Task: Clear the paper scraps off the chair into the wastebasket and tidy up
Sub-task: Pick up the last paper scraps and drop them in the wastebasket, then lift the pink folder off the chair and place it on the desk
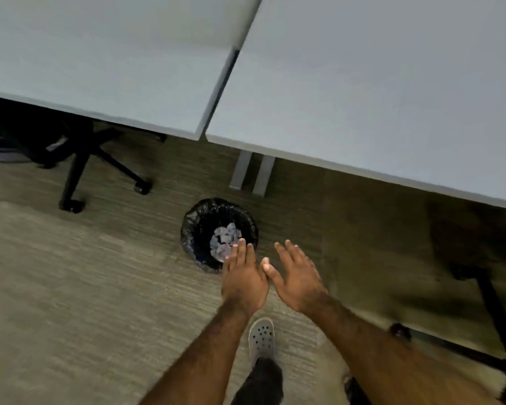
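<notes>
Your left hand (pixel 243 280) and right hand (pixel 297 277) hang over the near rim of the wastebasket (pixel 192 229), both flat, fingers spread wide and holding nothing; the thumbs nearly touch. The paper scraps (pixel 224 239) lie in a pale heap at the bottom of the basket, inside its black liner. Judge them feather-light and limp: they crumple under any pinch, will not break, and drift if dropped from high up, so any strays are best gathered in cupped palms and let go low over the opening. The wastebasket itself looks light too, and its slack liner is likely slippery; take it by the rim, not by the bag.

It stands on the carpet (pixel 85 287) just in front of the grey desk legs (pixel 250 173), below the seam of two pale desktops (pixel 362 83). A black swivel chair base (pixel 79 168) sits well to the left, another dark chair frame (pixel 494 302) at the right edge. No chair seat shows, so you cannot tell whether scraps remain there. Your grey clog (pixel 262 337) is planted just behind the basket.
</notes>
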`<move>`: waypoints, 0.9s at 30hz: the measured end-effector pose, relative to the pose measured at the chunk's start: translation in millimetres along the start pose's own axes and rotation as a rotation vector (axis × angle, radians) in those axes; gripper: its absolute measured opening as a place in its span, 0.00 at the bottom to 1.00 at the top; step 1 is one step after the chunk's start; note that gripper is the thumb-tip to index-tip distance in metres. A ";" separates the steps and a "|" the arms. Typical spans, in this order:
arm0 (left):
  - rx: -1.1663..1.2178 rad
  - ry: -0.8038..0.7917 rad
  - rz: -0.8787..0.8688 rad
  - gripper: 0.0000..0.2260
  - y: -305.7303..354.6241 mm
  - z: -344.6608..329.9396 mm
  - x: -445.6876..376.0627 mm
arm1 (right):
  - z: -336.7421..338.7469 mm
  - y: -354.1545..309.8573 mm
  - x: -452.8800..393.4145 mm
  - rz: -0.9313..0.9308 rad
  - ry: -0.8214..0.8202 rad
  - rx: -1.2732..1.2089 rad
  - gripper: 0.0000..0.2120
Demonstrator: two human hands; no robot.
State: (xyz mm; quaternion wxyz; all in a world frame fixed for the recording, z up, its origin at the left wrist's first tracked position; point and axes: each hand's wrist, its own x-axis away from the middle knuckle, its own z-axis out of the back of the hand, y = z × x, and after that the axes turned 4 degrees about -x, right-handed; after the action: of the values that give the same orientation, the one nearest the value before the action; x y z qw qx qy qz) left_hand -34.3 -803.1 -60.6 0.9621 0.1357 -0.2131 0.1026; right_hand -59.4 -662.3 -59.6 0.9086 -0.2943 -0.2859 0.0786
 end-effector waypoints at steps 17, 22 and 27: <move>-0.158 -0.103 -0.497 0.29 212.9 84.2 88.2 | 182.4 75.5 185.3 -0.295 0.479 -0.141 0.32; -0.213 -0.128 -0.662 0.30 293.3 71.8 103.4 | 210.2 126.9 238.6 -0.423 0.665 -0.261 0.33; -0.270 -0.163 -0.840 0.29 379.7 58.8 123.7 | 234.5 182.6 289.1 -0.545 0.838 -0.405 0.32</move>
State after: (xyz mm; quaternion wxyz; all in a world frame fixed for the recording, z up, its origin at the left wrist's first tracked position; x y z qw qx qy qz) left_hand -43.9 -446.0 127.5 0.9094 0.0912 -0.2260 -0.3370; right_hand 50.7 -308.9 127.0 0.8573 -0.3849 0.0258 -0.3408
